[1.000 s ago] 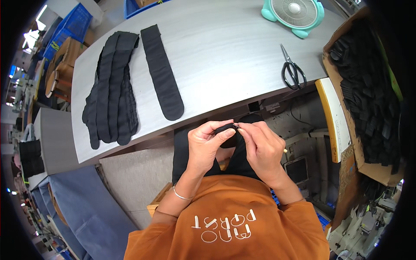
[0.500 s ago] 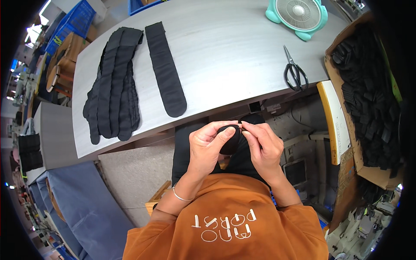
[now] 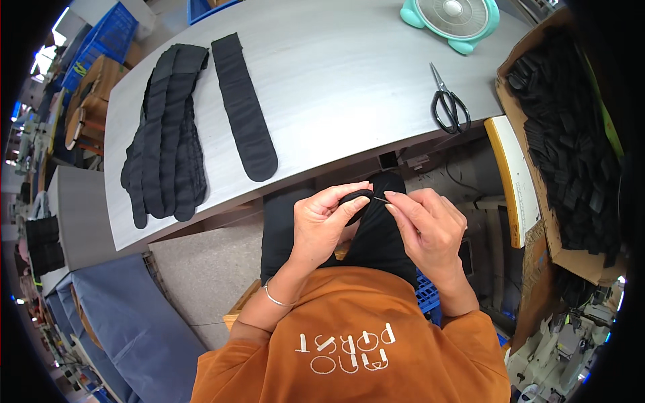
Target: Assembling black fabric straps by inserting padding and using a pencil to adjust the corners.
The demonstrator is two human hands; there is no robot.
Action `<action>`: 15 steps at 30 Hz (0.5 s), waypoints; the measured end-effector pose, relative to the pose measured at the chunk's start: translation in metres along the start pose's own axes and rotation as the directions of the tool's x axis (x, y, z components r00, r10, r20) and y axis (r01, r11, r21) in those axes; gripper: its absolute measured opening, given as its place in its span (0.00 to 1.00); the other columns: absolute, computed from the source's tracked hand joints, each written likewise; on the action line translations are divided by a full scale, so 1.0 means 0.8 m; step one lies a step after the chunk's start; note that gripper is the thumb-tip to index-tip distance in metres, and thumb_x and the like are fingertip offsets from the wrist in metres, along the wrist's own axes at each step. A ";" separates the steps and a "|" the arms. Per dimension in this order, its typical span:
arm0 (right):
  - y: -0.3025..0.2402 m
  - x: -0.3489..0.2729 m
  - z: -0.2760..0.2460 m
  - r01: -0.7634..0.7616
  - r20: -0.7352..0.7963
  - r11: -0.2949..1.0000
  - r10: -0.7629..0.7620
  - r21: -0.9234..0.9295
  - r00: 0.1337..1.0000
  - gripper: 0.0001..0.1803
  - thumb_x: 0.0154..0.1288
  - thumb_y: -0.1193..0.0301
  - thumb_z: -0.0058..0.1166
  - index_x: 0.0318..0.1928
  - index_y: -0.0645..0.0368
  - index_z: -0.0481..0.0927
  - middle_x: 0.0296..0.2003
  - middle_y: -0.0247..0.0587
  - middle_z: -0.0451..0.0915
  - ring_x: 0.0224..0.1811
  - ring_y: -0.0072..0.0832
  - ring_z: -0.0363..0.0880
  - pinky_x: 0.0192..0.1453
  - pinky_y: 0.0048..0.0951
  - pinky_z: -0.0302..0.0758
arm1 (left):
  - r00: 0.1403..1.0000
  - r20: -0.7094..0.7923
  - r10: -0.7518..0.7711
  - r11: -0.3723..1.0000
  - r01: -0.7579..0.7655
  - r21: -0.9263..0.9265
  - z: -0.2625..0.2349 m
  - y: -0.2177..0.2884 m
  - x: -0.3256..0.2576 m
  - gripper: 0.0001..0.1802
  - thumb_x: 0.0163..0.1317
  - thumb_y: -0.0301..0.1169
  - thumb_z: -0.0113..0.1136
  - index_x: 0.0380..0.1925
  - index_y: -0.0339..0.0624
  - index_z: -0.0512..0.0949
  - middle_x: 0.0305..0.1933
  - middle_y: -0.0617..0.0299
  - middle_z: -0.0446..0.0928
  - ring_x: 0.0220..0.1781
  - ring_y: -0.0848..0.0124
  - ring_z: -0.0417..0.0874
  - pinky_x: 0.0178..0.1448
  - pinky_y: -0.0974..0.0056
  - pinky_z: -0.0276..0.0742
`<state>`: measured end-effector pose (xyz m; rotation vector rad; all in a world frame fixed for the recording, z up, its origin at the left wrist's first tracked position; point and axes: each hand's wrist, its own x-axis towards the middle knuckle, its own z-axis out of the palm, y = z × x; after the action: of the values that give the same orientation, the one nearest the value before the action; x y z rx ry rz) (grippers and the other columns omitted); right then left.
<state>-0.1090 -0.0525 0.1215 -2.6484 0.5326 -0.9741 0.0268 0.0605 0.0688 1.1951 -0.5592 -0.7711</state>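
Above my lap, my left hand (image 3: 318, 225) pinches a small folded piece of black fabric (image 3: 356, 197) between thumb and fingers. My right hand (image 3: 430, 228) is just to the right of it, thumb and forefinger closed on a thin, pale, needle-like tool (image 3: 381, 199). The tool points left toward the fabric; whether its tip touches is too small to tell. On the grey table, a long black fabric strip (image 3: 245, 111) with a rounded near end lies flat. To its left is a stack of similar black strips (image 3: 168, 134), overlapping one another.
Black-handled scissors (image 3: 449, 107) rest near the table's (image 3: 336, 87) right front edge. A mint-green fan (image 3: 457, 17) stands at the far right. An open cardboard box (image 3: 500, 84) full of black pieces is on the right. A blue cloth cover (image 3: 131, 329) hangs at lower left.
My right hand has drawn away to the right from the fabric, showing the thin tool. The left hand keeps hold of the fabric, which now looks flatter. The view has shifted slightly.
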 end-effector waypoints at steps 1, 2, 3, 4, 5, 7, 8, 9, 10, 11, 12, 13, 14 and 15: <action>-0.001 0.003 0.000 0.025 0.021 1.000 -0.025 0.002 0.999 0.12 0.53 0.76 0.68 0.41 0.54 0.86 0.25 0.32 0.75 0.23 0.28 0.75 0.26 0.29 0.68 | 1.000 0.003 -0.003 1.000 0.003 -0.003 0.001 -0.001 -0.002 0.12 0.67 0.24 0.63 0.49 0.36 0.84 0.39 0.65 0.85 0.32 0.86 0.77 0.30 0.78 0.72; -0.001 0.004 0.000 0.050 0.042 0.999 -0.050 0.006 0.998 0.13 0.53 0.75 0.68 0.41 0.54 0.87 0.24 0.31 0.73 0.23 0.27 0.74 0.26 0.29 0.67 | 0.999 0.010 -0.053 0.998 0.052 0.041 0.001 -0.002 -0.005 0.12 0.66 0.25 0.64 0.49 0.39 0.85 0.33 0.68 0.83 0.27 0.87 0.73 0.26 0.78 0.67; 0.000 0.005 0.000 0.049 0.044 0.999 -0.049 0.004 0.998 0.13 0.53 0.75 0.68 0.41 0.54 0.87 0.24 0.31 0.73 0.23 0.27 0.74 0.26 0.29 0.67 | 0.995 0.012 -0.101 0.991 0.099 0.085 0.001 -0.003 -0.006 0.11 0.65 0.25 0.65 0.48 0.41 0.86 0.27 0.71 0.80 0.23 0.88 0.69 0.22 0.77 0.61; 0.001 0.005 0.001 0.055 0.066 0.998 -0.055 -0.005 0.996 0.13 0.54 0.75 0.67 0.42 0.53 0.86 0.24 0.30 0.72 0.23 0.27 0.74 0.26 0.29 0.66 | 0.996 0.019 -0.083 0.987 0.080 0.137 0.001 -0.005 -0.007 0.12 0.64 0.26 0.67 0.48 0.44 0.87 0.20 0.75 0.75 0.20 0.89 0.66 0.23 0.77 0.61; 0.002 0.005 0.001 0.062 0.088 0.998 -0.061 -0.013 0.994 0.13 0.54 0.75 0.66 0.42 0.53 0.86 0.23 0.29 0.71 0.23 0.26 0.73 0.25 0.29 0.65 | 0.996 0.019 -0.084 0.987 0.081 0.135 0.001 -0.007 -0.006 0.12 0.64 0.26 0.67 0.48 0.44 0.87 0.20 0.75 0.75 0.20 0.89 0.66 0.23 0.77 0.61; 0.005 0.004 -0.001 0.078 0.113 0.997 -0.074 -0.028 0.991 0.12 0.54 0.75 0.66 0.42 0.53 0.86 0.24 0.29 0.71 0.23 0.27 0.73 0.26 0.29 0.66 | 0.999 0.046 -0.007 0.973 -0.004 0.233 0.000 -0.010 -0.005 0.13 0.63 0.26 0.67 0.48 0.44 0.87 0.20 0.74 0.75 0.20 0.90 0.65 0.22 0.77 0.60; 0.006 0.004 -0.002 0.094 0.135 0.995 -0.087 -0.042 0.987 0.12 0.54 0.75 0.65 0.41 0.52 0.86 0.24 0.29 0.71 0.23 0.27 0.73 0.26 0.29 0.66 | 0.999 0.045 -0.008 0.973 -0.002 0.233 -0.001 -0.011 -0.005 0.13 0.63 0.26 0.67 0.48 0.44 0.87 0.20 0.74 0.75 0.20 0.90 0.65 0.22 0.77 0.60; 0.009 0.005 -0.004 0.092 0.140 0.995 -0.085 -0.043 0.986 0.12 0.54 0.75 0.65 0.41 0.52 0.86 0.24 0.29 0.71 0.23 0.27 0.73 0.26 0.29 0.66 | 0.998 0.065 -0.021 0.970 0.005 0.245 -0.003 -0.013 -0.004 0.12 0.63 0.26 0.67 0.47 0.43 0.87 0.21 0.73 0.77 0.21 0.90 0.65 0.23 0.77 0.61; 0.012 0.008 -0.005 0.126 0.178 0.991 -0.116 -0.046 0.977 0.11 0.54 0.75 0.64 0.40 0.52 0.85 0.24 0.29 0.72 0.23 0.27 0.74 0.26 0.29 0.66 | 0.996 0.085 -0.035 0.966 0.012 0.257 -0.004 -0.015 -0.003 0.12 0.63 0.26 0.67 0.47 0.42 0.87 0.22 0.72 0.78 0.22 0.89 0.66 0.24 0.77 0.62; 0.015 0.012 -0.007 0.160 0.215 0.986 -0.146 -0.047 0.966 0.10 0.55 0.74 0.64 0.39 0.53 0.85 0.25 0.29 0.73 0.24 0.26 0.74 0.26 0.29 0.67 | 0.996 0.084 -0.039 0.967 0.017 0.254 -0.004 -0.015 -0.002 0.12 0.63 0.26 0.67 0.47 0.42 0.87 0.22 0.72 0.78 0.22 0.89 0.66 0.24 0.77 0.62; 0.017 0.014 -0.008 0.159 0.217 0.986 -0.145 -0.047 0.965 0.10 0.55 0.74 0.64 0.39 0.53 0.85 0.25 0.29 0.73 0.24 0.26 0.74 0.26 0.29 0.67 | 0.995 0.098 -0.037 0.966 0.010 0.259 -0.004 -0.015 -0.001 0.12 0.63 0.26 0.67 0.46 0.41 0.87 0.24 0.71 0.80 0.23 0.89 0.67 0.25 0.77 0.64; 0.019 0.017 -0.010 0.177 0.247 0.984 -0.163 -0.034 0.955 0.08 0.54 0.74 0.64 0.37 0.53 0.84 0.25 0.29 0.73 0.24 0.26 0.74 0.26 0.29 0.67 | 0.993 0.112 -0.035 0.965 0.004 0.263 -0.003 -0.015 -0.001 0.11 0.63 0.26 0.66 0.46 0.41 0.87 0.25 0.69 0.82 0.24 0.89 0.69 0.26 0.77 0.65; 0.021 0.019 -0.011 0.194 0.276 0.981 -0.182 -0.019 0.944 0.07 0.54 0.74 0.65 0.36 0.53 0.84 0.24 0.29 0.73 0.24 0.26 0.75 0.26 0.29 0.67 | 0.993 0.110 -0.037 0.965 0.007 0.262 -0.003 -0.017 -0.001 0.11 0.63 0.26 0.66 0.46 0.41 0.87 0.25 0.69 0.82 0.24 0.89 0.69 0.26 0.77 0.65; 0.023 0.023 -0.012 0.194 0.278 0.981 -0.182 -0.017 0.943 0.07 0.54 0.74 0.65 0.36 0.53 0.84 0.24 0.29 0.73 0.24 0.26 0.75 0.26 0.29 0.67 | 0.991 0.117 -0.056 0.972 0.028 0.234 -0.004 -0.019 -0.001 0.11 0.63 0.26 0.66 0.45 0.40 0.87 0.27 0.68 0.83 0.26 0.88 0.71 0.28 0.77 0.67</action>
<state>-0.1071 -0.0777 0.1320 -2.8512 0.2438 -0.6270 0.0253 0.0604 0.0533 1.3845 -0.7438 -0.8363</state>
